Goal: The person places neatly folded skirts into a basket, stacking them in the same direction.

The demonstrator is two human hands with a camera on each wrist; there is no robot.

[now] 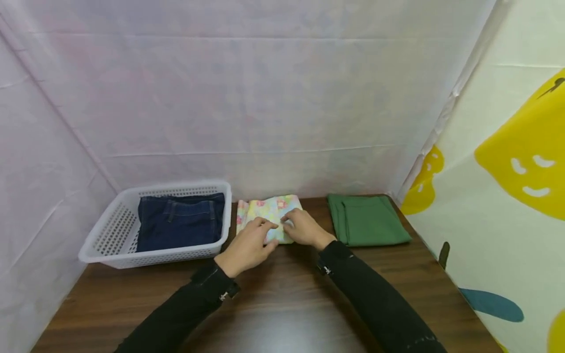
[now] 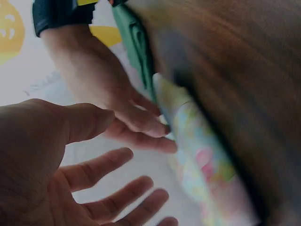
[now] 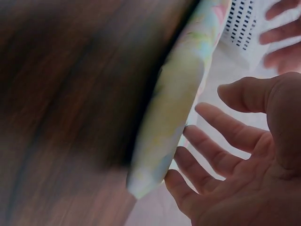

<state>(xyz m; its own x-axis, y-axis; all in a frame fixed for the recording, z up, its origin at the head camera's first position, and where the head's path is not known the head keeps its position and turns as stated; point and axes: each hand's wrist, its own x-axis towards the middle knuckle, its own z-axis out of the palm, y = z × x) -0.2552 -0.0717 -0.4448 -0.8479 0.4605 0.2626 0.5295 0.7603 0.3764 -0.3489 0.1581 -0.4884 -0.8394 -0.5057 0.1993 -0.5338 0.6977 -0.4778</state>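
Note:
A folded floral cloth (image 1: 260, 208) in pastel yellow, pink and blue lies on the table near the back wall. Over its front left part hovers my left hand (image 1: 248, 246), fingers spread and holding nothing; the left wrist view shows a gap between these fingers and the cloth (image 2: 200, 160). My right hand (image 1: 305, 228) is at the cloth's right side, its loosely bent fingertips (image 3: 181, 153) right at the upper surface in the right wrist view. Nothing is pinched between its thumb and fingers.
Left of the floral cloth stands a white perforated basket (image 1: 102, 252) with folded dark blue jeans (image 1: 181, 223) in it. A folded green cloth (image 1: 371, 220) lies to the right on the brown wooden table (image 1: 282, 294). Pale sheeting (image 1: 265, 98) hangs behind.

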